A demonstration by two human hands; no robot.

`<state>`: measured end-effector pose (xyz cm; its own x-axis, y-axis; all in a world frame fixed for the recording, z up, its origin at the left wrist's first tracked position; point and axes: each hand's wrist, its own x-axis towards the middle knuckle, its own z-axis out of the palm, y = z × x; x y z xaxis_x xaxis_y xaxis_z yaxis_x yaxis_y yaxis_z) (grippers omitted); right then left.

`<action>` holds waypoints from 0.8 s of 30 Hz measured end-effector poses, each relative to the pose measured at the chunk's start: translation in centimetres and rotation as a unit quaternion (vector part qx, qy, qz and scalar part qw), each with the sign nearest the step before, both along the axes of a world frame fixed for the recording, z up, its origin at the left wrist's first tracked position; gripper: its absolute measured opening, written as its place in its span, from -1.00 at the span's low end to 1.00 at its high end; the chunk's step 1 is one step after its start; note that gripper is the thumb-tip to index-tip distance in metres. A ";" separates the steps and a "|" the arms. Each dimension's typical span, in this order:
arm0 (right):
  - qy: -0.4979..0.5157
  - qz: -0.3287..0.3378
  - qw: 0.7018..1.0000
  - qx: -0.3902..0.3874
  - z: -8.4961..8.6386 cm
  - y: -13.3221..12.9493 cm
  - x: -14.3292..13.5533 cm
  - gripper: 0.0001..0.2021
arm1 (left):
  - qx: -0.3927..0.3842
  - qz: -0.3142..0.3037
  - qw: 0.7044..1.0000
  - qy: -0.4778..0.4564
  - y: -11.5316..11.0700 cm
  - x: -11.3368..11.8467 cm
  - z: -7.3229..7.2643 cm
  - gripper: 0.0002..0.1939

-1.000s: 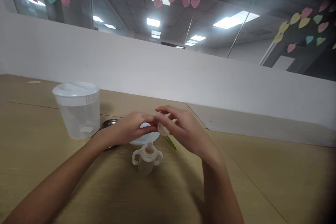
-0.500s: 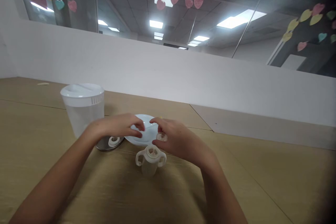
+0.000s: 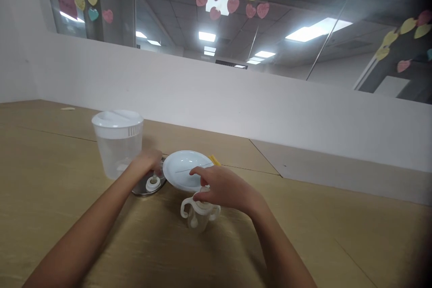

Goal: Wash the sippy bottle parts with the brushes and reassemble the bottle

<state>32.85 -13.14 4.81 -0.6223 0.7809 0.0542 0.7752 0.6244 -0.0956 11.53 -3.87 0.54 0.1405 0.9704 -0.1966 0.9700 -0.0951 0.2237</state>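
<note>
A see-through baby cup (image 3: 198,220) with two white handles stands on the table in front of me. Over its mouth is my right hand (image 3: 224,189), closed by thumb and curled fingers round a small clear round piece, mostly hidden; the index finger points out above the plate. A white ring cap (image 3: 153,183) lies on a round metal tray (image 3: 143,190). My left hand (image 3: 150,161) reaches over that tray, just behind the cap, its fingers smeared by motion. Whether it touches anything there cannot be made out.
A white plate (image 3: 175,162) sits behind the cup, with a thin clear stick across it and a yellow item (image 3: 213,160) at its right rim. A lidded translucent bucket (image 3: 116,144) stands at the left. Behind the table (image 3: 320,243) runs a white wall (image 3: 202,87).
My left hand has moved left and down from above the plate to the metal tray. My right hand has lowered the clear piece onto the cup's mouth. The view has shifted slightly.
</note>
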 end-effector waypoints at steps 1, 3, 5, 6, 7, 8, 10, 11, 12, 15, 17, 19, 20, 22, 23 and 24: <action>0.003 -0.001 1.000 0.003 0.0 0.0 0.1 -0.58 | -0.017 0.002 1.000 0.016 -0.1 0.3 -0.1 -0.72; 0.006 -0.007 1.000 0.011 0.0 0.0 0.3 -0.60 | -0.045 0.001 0.998 0.047 -0.2 0.8 -0.2 -0.76; 0.006 -0.015 1.000 0.021 0.2 -0.1 0.6 -0.61 | -0.059 0.002 0.996 0.069 -0.4 0.9 0.1 -0.79; 0.007 -0.019 0.999 0.026 0.3 -0.1 0.8 -0.62 | -0.059 0.006 0.995 0.078 -0.6 0.8 0.5 -0.79; 0.010 -0.022 0.999 0.032 0.4 -0.2 0.9 -0.62 | -0.057 0.009 0.995 0.086 -0.9 0.5 1.0 -0.80; 0.016 -0.025 0.999 0.036 0.6 -0.2 1.0 -0.63 | -0.050 0.011 0.995 0.090 -1.3 0.2 1.7 -0.82; 0.042 -0.034 0.997 0.047 0.9 -0.3 1.0 -0.66 | -0.008 0.005 0.996 0.093 -2.5 -0.4 3.1 -0.91; 0.064 -0.037 0.996 0.052 1.0 -0.4 0.9 -0.67 | 0.030 -0.005 0.995 0.091 -3.3 -0.6 3.8 -0.97; 0.088 -0.037 0.994 0.058 1.0 -0.4 0.7 -0.67 | 0.086 -0.019 0.992 0.091 -4.3 -0.6 4.5 -0.97; 0.164 -0.004 0.984 0.076 0.5 -0.4 -0.3 -0.58 | 0.229 -0.070 0.968 0.076 -7.4 0.4 5.7 -0.82; 0.198 0.030 0.977 0.071 -0.2 -0.2 -1.0 -0.40 | 0.260 -0.126 0.956 0.039 -9.1 1.6 5.8 -0.79; 0.228 0.052 0.972 0.038 -0.8 0.3 -1.4 -0.24 | 0.266 -0.180 0.947 -0.012 -10.2 2.6 5.7 -0.80; 0.246 0.057 0.967 0.020 -0.9 0.5 -1.5 -0.20 | 0.267 -0.197 0.943 -0.037 -10.5 3.0 5.7 -0.79; 0.286 0.064 0.956 0.002 -1.0 1.0 -1.4 -0.17 | 0.265 -0.211 0.937 -0.086 -10.7 3.3 5.9 -0.77; 0.305 0.069 0.950 0.006 -1.0 1.1 -1.3 -0.17 | 0.265 -0.210 0.935 -0.110 -10.6 3.2 6.0 -0.75; 0.319 0.075 0.945 0.014 -0.8 1.2 -1.3 -0.17 | 0.262 -0.206 0.933 -0.132 -10.5 3.0 6.3 -0.74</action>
